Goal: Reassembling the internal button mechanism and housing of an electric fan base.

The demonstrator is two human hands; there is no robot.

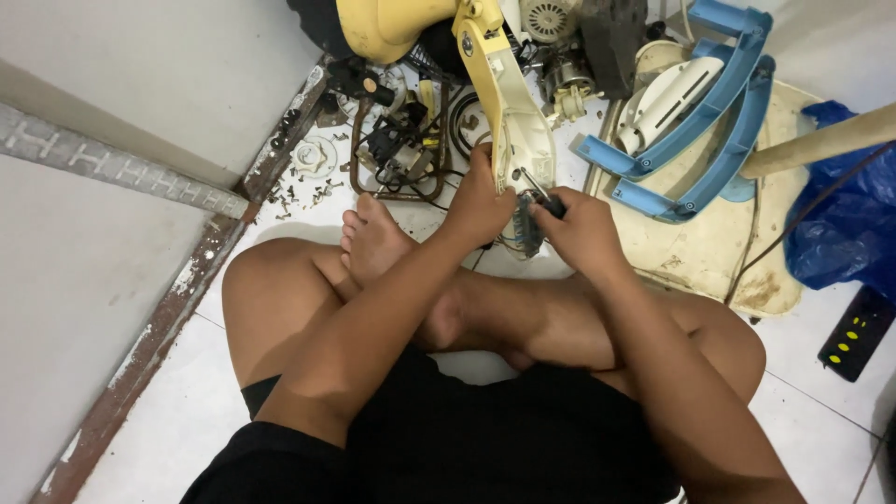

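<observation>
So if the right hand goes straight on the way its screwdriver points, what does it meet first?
Probably the cream-yellow fan housing: the right hand aims its screwdriver up-left into it, though depth is unclear.

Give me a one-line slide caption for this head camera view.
Seated cross-legged on the floor, left hand steadies a yellow fan housing while right hand works a screwdriver into it.

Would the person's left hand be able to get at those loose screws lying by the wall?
Probably yes. The left hand grips the yellow housing, so it would have to let go first. The loose screws lie on open floor, with only the raised foot near the path.
</observation>
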